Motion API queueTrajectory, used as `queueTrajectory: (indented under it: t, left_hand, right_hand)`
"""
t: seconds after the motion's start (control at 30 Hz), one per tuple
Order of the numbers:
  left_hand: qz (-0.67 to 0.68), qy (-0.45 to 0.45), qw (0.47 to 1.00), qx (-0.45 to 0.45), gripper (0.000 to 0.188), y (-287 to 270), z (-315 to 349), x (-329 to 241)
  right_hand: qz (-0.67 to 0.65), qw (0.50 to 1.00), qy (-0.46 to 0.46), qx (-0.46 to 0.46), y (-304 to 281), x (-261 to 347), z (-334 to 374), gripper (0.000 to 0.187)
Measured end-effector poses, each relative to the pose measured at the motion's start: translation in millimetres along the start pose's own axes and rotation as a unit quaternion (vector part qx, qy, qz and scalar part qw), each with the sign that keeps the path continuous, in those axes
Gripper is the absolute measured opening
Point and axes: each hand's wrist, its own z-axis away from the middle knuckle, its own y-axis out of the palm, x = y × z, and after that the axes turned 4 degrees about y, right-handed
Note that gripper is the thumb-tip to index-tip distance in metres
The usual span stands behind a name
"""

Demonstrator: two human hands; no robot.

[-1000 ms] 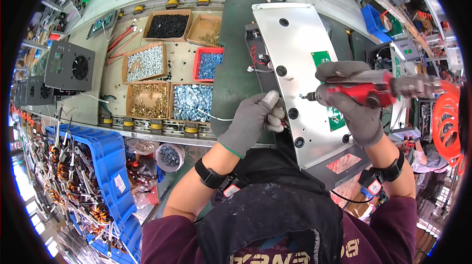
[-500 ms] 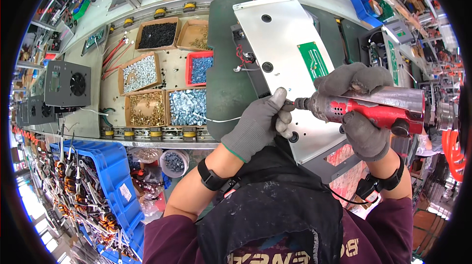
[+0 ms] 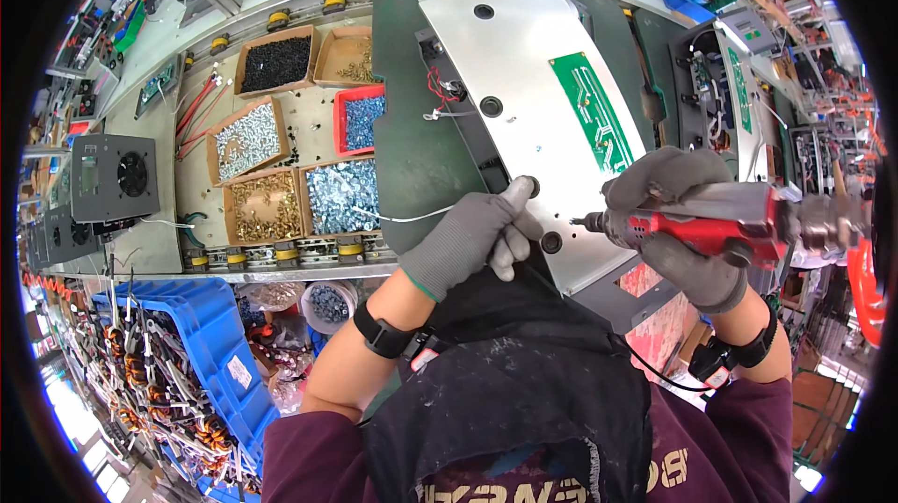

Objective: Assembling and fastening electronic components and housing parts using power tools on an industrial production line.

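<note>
The right hand, in a grey knitted glove (image 3: 697, 274), grips a red-and-silver cylindrical power screwdriver (image 3: 706, 232) around its body, fingers above and thumb below, probably to keep the bit steady. Its bit points to nine o'clock, over the lower end of a flat silver metal panel (image 3: 519, 54); contact cannot be told. The left hand, gloved likewise (image 3: 472, 239), is half-closed at the panel's seven o'clock edge, thumb outstretched, perhaps steadying it; whether it pinches anything small is unclear. The panel lies at one o'clock from this hand, above a dark green work mat (image 3: 412, 166). At ten o'clock, loose brass-coloured fasteners (image 3: 265, 206) and a red plastic tray (image 3: 340, 124) seem placed for easy reach.
</note>
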Motion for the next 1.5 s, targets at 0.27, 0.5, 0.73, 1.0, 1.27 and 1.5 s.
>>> queueTrajectory:
  t: [0.27,0.5,0.73,1.0,1.27,1.5]
  left_hand:
    - [0.018,0.006,1.000,0.000,0.044,-9.5,-8.3,12.2]
    - [0.015,0.005,1.000,0.007,0.042,-12.2,-11.5,16.3]
    - [-0.062,-0.013,0.998,-0.016,0.040,-4.7,-19.7,18.7]
    - [-0.323,0.090,0.940,-0.058,0.036,2.0,-24.9,20.3]
    - [-0.169,0.027,0.984,0.048,0.036,-37.5,-20.8,74.0]
    - [-0.374,0.001,0.873,-0.313,0.035,-113.3,-8.1,124.1]
  right_hand:
    - [0.092,0.992,0.074,0.044,-3.8,-12.4,11.3,0.034]
    - [0.040,0.997,0.065,0.012,1.1,-13.9,16.7,0.034]
    - [0.020,0.996,0.079,0.024,-3.3,-22.4,20.0,0.033]
    - [-0.028,0.980,0.073,0.181,-19.1,-22.2,18.2,0.031]
    - [-0.014,0.980,0.043,0.193,-20.2,-28.7,18.3,0.029]
    - [-0.001,0.988,0.141,0.065,-19.8,-9.6,31.1,0.043]
